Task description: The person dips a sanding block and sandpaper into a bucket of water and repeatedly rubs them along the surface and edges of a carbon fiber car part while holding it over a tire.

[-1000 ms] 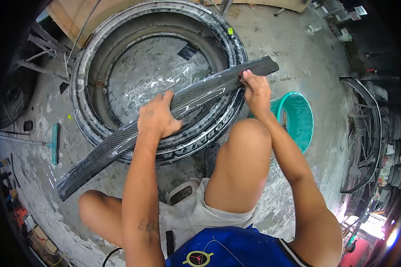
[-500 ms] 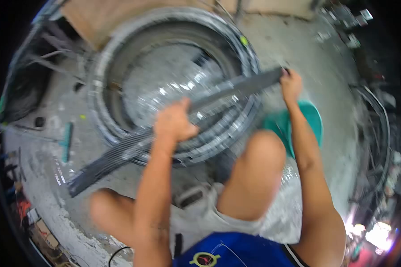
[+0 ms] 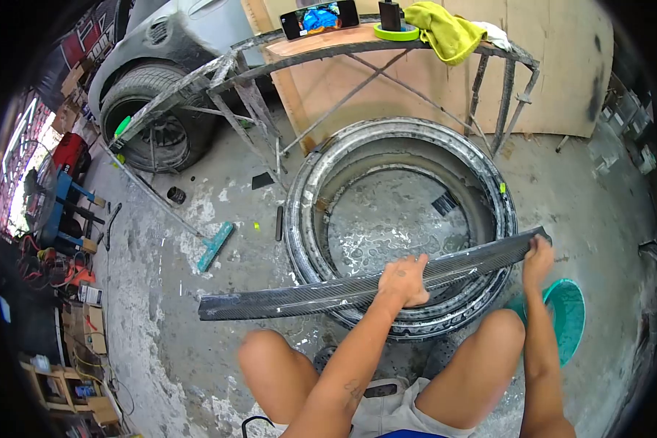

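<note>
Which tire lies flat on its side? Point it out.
The floor tire, with the carbon-patterned strip across it; the other tire, mounted on the car, stands upright.

A carbon-patterned strip (image 3: 299, 300) is held across a tire (image 3: 297, 219), its midsection by the left hand (image 3: 404, 281), one end by the right hand (image 3: 538, 263). A teal bucket (image 3: 577, 321) is positioned near the latter.

- Long strip (image 3: 343, 290): dark grey, woven checkered pattern
- Tire (image 3: 308, 204): black, smeared greyish white
- Bucket (image 3: 573, 314), near right: teal
- Cloth (image 3: 445, 35), far: yellow-green
- Floor (image 3: 591, 219): grey, white patches
</note>
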A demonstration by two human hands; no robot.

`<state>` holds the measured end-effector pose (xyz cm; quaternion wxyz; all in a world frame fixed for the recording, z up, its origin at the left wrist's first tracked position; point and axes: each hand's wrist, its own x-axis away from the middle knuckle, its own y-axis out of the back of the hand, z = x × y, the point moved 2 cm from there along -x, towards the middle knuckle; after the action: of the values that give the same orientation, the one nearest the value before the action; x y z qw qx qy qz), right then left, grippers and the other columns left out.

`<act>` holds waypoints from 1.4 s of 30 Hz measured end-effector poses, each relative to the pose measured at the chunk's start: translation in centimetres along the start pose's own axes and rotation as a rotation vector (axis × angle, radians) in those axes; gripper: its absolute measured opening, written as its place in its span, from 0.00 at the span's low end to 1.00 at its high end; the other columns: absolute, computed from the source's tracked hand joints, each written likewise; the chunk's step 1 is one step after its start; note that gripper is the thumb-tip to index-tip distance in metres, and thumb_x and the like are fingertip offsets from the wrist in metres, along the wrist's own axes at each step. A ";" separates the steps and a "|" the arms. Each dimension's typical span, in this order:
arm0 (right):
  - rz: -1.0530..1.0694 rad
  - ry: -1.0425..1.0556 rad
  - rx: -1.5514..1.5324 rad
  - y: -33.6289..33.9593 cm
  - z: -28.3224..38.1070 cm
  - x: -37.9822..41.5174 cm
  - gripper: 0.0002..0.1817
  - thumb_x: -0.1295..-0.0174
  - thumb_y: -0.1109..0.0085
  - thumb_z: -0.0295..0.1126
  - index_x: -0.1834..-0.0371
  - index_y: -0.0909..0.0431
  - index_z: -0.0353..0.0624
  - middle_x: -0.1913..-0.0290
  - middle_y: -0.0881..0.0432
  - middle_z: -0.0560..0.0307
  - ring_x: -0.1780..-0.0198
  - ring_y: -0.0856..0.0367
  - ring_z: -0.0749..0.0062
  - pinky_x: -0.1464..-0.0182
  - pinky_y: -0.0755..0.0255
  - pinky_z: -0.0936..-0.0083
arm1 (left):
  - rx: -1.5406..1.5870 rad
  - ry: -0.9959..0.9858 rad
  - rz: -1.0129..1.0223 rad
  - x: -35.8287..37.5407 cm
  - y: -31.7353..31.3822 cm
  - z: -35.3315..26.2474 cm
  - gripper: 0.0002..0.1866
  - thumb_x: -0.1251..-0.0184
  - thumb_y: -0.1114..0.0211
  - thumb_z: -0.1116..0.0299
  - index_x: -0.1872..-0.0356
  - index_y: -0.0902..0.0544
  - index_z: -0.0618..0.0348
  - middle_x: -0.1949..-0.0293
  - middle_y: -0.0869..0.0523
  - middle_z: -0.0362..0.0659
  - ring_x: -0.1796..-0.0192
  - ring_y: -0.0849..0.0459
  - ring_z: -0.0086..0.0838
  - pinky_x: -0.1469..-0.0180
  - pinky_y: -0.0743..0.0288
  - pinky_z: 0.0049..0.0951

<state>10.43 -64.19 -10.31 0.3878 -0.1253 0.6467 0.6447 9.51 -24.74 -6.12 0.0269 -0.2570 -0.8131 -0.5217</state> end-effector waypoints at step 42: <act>0.108 -0.332 -0.424 1.2 -1.1 -0.2 0.10 0.41 0.28 0.33 0.59 0.10 0.42 0.62 0.11 0.48 0.57 0.15 0.55 0.50 0.23 0.63 | -0.051 0.011 -0.025 0.0 0.2 -1.5 0.42 0.54 0.26 0.55 0.33 0.26 0.54 0.42 0.16 0.53 0.39 0.18 0.49 0.35 0.26 0.44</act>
<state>9.44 -65.12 -9.42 0.4189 -0.0615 0.4305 0.7971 9.30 -25.95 -5.32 0.0185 -0.2445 -0.8024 -0.5441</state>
